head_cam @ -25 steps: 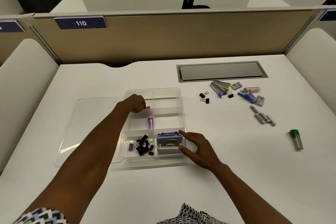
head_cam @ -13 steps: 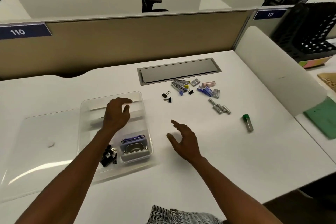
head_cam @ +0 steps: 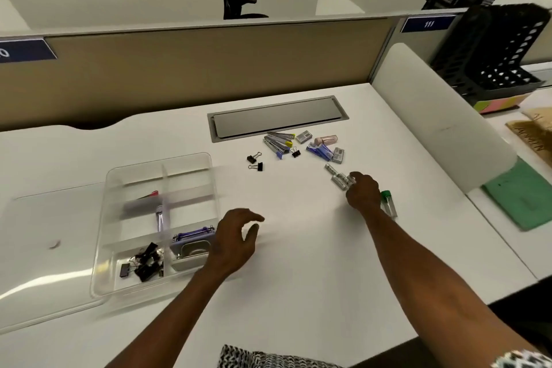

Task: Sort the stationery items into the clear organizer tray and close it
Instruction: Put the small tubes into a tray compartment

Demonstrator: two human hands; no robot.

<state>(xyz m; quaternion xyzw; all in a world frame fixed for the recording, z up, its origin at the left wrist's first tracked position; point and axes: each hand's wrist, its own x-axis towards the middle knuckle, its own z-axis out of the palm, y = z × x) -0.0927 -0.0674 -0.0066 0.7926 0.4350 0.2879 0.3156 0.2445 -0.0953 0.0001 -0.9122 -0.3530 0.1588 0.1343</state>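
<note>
Right hand (head_cam: 363,191) curled over silver tubes (head_cam: 340,180), grasp unclear. Left hand (head_cam: 236,240) released, beside organizer tray (head_cam: 119,248) right edge; bare tabletop (head_cam: 298,248) between.

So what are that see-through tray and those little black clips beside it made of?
The organizer tray looks like clear, glossy plastic: the desk shows through its walls. The loose binder clips look like black-coated metal with thin wire handles, though they are too small to be sure.

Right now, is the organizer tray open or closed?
Open. The clear organizer tray has no cover on it; its clear lid lies flat on the desk to its left, and the compartments are exposed.
</note>
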